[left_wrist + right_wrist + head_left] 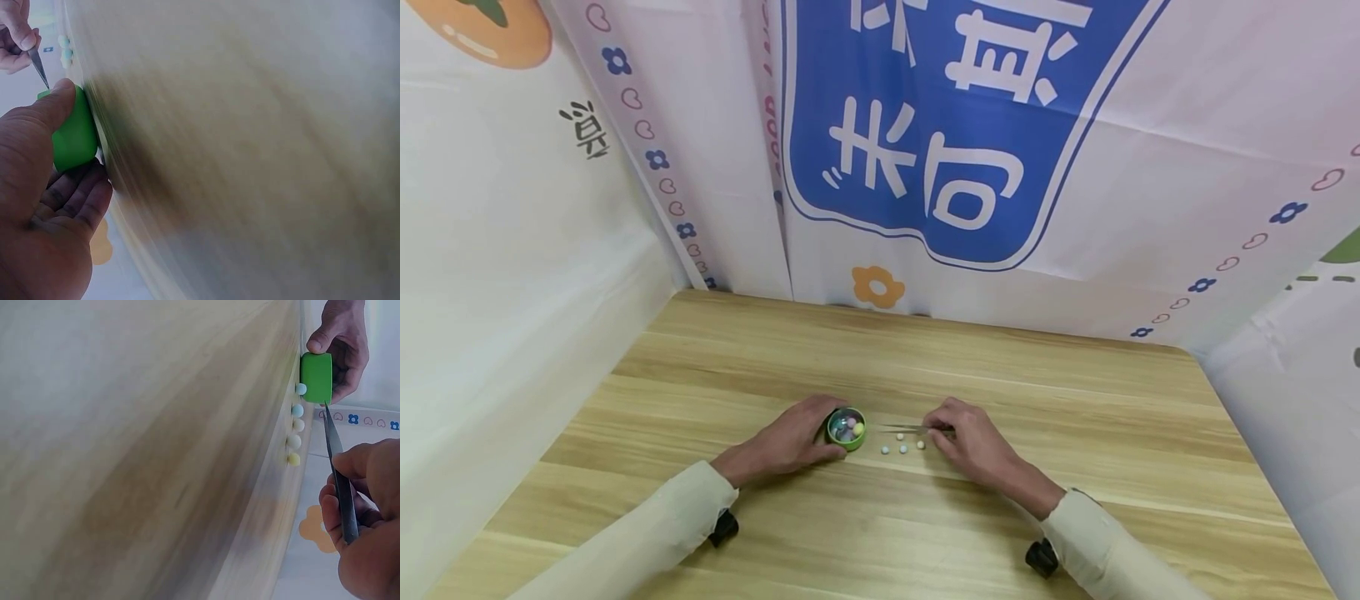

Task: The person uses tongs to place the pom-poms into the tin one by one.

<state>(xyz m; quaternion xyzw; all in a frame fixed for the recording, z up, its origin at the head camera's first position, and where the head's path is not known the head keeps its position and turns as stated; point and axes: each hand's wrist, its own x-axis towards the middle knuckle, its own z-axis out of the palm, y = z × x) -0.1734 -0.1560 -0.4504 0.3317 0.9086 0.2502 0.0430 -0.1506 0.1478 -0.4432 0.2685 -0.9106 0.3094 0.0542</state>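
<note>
My left hand (788, 437) grips a small round green container (854, 447) standing on the table, thumb on the near side and fingers on the far side. Inside it lie several coloured balls (851, 423), pink, yellow and bluish among them. Pinched in my right hand (973, 442) is a pair of metal tweezers (345, 503), its tips pointing left toward the container. No ball shows at the tips. Several small pale balls (903, 449) sit on the wood between the two hands, just on the near side of the tweezers.
The wood-grain table (880, 533) runs back to a printed white cloth (1112, 217) with a blue panel. More cloth hangs at the left and right sides. Each sleeve has a dark wrist device (1042, 557) below it.
</note>
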